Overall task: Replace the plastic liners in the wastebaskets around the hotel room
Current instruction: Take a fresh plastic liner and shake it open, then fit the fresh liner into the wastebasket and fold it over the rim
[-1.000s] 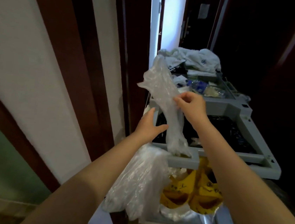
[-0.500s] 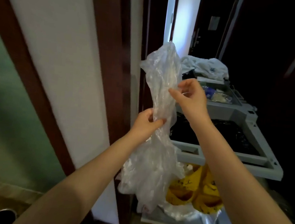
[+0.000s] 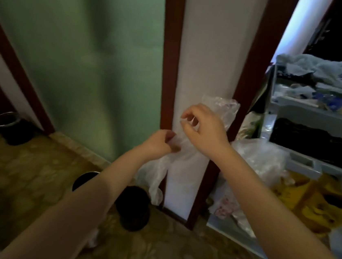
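Observation:
Both my hands hold a clear plastic liner [image 3: 183, 158] in front of a white wall panel. My left hand [image 3: 160, 143] grips it lower down, fingers curled round the film. My right hand [image 3: 202, 126] pinches it higher up, and the liner's crumpled top [image 3: 223, 107] sticks out behind that hand. The liner's loose end [image 3: 155, 183] hangs down past my left wrist. Below my left forearm a black wastebasket [image 3: 133, 208] stands on the floor, partly hidden by the arm. A second dark round bin [image 3: 84, 180] shows just left of the forearm.
A grey housekeeping cart [image 3: 310, 166] stands at the right with towels [image 3: 330, 73] on top, clear bags [image 3: 258, 160] hanging and yellow items [image 3: 327, 206] low down. A metal-rimmed bin [image 3: 9, 120] sits at the far left by a green glass panel [image 3: 89, 56]. The floor [image 3: 22, 176] is tan tile.
My view has swung left, away from the cart toward the green panel and floor. Both hands came along with the liner and sit closer together. The black wastebaskets have come into view.

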Motion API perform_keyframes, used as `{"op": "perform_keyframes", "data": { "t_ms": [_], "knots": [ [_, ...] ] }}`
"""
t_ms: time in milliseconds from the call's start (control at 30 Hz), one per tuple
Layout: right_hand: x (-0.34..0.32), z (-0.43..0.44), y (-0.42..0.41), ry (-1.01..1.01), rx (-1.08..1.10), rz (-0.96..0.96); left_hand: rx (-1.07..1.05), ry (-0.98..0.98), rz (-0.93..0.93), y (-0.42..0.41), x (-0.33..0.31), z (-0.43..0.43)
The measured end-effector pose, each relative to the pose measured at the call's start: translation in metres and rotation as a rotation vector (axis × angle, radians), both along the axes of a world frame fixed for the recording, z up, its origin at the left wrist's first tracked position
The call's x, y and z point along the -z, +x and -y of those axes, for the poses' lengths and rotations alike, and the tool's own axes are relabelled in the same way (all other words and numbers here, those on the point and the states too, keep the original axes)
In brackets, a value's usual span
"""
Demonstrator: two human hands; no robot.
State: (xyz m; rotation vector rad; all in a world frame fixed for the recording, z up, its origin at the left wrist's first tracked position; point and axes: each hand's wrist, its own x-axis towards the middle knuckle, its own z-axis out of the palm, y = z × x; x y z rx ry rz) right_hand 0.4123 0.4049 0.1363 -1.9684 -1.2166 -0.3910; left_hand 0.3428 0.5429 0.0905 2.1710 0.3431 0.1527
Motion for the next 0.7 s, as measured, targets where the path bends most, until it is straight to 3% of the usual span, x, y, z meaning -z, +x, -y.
{"op": "perform_keyframes", "data": {
  "t_ms": [167,300,400,500,600,700],
  "knots": [
    [0.041,-0.053,-0.043,-0.376,-0.125,-0.089,-0.085,0.23,-0.12,-0.075,0.021,-0.061],
    [0.062,-0.095,-0.062,-0.565,-0.224,-0.165,-0.161,0.315,-0.186,-0.102,0.033,-0.101],
    [0.085,-0.131,-0.059,-0.717,-0.255,-0.119,-0.255,0.341,-0.192,-0.109,0.044,-0.124],
    [0.111,-0.159,-0.049,-0.772,-0.241,-0.035,-0.258,0.405,-0.247,-0.106,0.056,-0.142],
    [0.145,-0.19,-0.033,-0.804,-0.244,-0.145,-0.252,0.562,-0.379,-0.081,0.071,-0.159],
    [0.184,-0.222,-0.013,-0.844,-0.243,-0.271,-0.256,0.714,-0.287,-0.052,0.094,-0.179]
  ]
}}
